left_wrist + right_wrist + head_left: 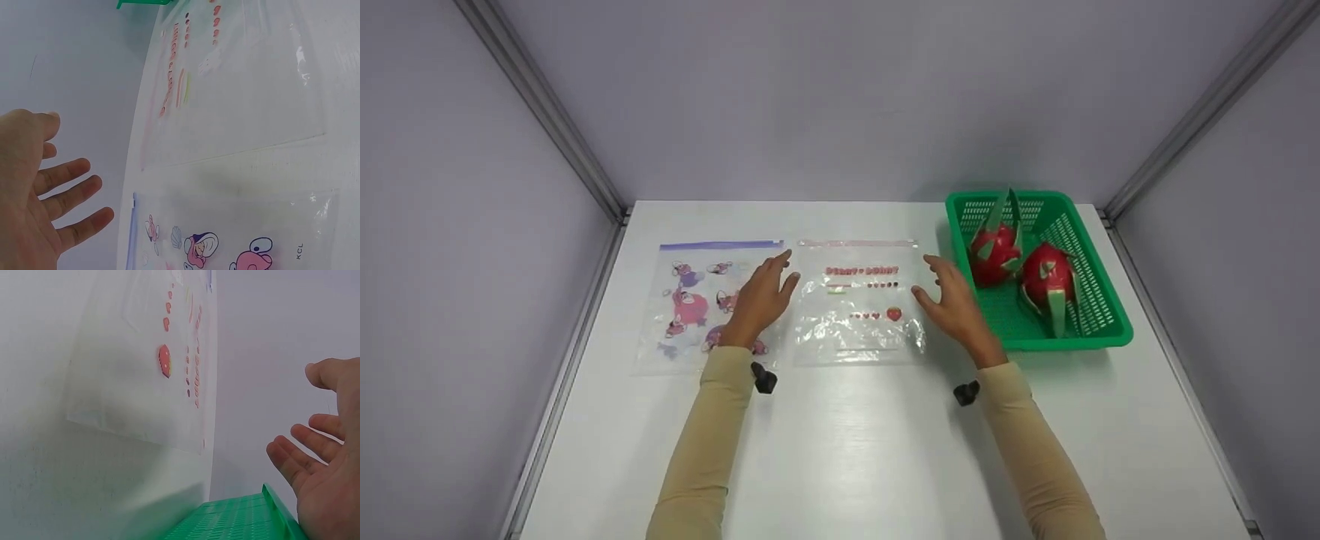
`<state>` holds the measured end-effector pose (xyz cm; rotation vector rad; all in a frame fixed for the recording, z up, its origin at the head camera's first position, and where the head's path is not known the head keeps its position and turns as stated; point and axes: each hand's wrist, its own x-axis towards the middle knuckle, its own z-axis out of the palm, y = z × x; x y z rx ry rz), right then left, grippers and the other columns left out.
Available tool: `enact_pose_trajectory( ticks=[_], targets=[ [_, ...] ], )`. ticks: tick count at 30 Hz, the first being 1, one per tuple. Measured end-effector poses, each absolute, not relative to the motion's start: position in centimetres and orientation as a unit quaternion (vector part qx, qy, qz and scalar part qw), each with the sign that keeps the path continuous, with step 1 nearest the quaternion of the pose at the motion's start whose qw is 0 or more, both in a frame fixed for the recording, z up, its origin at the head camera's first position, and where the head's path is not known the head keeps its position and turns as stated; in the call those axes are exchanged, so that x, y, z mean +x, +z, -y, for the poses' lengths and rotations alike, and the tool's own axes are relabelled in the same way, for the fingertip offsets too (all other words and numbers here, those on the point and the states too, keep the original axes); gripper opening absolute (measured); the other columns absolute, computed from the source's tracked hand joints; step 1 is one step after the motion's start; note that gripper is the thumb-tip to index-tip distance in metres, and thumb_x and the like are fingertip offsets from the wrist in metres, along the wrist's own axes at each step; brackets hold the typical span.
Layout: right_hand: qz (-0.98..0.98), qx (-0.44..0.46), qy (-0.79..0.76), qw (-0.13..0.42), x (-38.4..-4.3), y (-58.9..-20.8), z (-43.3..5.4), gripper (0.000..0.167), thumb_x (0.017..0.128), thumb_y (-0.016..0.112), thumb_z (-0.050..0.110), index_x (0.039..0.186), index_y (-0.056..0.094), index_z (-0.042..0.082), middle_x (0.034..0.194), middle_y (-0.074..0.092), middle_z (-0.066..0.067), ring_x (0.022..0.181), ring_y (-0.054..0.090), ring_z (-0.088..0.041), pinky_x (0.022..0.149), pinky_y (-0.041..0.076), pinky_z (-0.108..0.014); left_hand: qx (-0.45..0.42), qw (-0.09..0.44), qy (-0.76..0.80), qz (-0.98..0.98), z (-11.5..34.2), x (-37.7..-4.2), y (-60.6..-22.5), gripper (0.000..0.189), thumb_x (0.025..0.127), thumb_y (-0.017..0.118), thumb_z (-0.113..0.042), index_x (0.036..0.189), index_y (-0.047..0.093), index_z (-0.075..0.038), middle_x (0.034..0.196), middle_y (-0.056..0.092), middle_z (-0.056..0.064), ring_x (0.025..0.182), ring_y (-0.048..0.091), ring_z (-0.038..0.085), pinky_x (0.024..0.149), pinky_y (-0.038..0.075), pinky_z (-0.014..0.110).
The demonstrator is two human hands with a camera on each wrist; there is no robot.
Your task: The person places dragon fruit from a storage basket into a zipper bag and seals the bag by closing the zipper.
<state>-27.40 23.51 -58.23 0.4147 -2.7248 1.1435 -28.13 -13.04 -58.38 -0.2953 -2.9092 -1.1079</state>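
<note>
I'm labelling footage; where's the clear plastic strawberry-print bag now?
In the head view, the clear plastic strawberry-print bag lies on the white table, between the left hand and the right hand, right of the purple-zipped clear bag.

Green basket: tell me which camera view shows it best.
The head view: it shows nearly the whole green basket, with two red dragon fruits inside. The right wrist view catches only part of its wall and rim at the bottom; the left wrist view, just a sliver at the top.
</note>
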Motion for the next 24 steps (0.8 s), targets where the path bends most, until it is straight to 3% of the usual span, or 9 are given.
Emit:
enact_pose_trajectory(
  ticks=[18,24],
  targets=[
    [0.91,0.076,0.407,0.04,-26.9,-60.6,-21.2,0.05,0.105,0.067,0.017,0.149,0.053,0.0,0.148,0.056,-0.025,0.133,0.059,-0.045,0.109,0.054,-0.057,-0.087,-0.013,-0.373,0.923,12.2,-27.8,-60.5,0.056,0.114,0.05,-0.032,0.164,0.04,-0.009,0.15,0.058,0.018,0.139,0.057,0.037,0.114,0.048,0.058],
    [0.908,0.049,0.415,0.022,-27.0,-61.2,-21.1,0.047,0.107,0.064,0.018,0.148,0.053,-0.002,0.151,0.054,-0.026,0.136,0.057,-0.044,0.115,0.05,-0.057,-0.087,-0.026,-0.385,0.919,11.8,-27.7,-61.2,0.055,0.114,0.051,-0.028,0.163,0.041,-0.006,0.15,0.058,0.02,0.14,0.056,0.037,0.116,0.047,0.056]
  ],
)
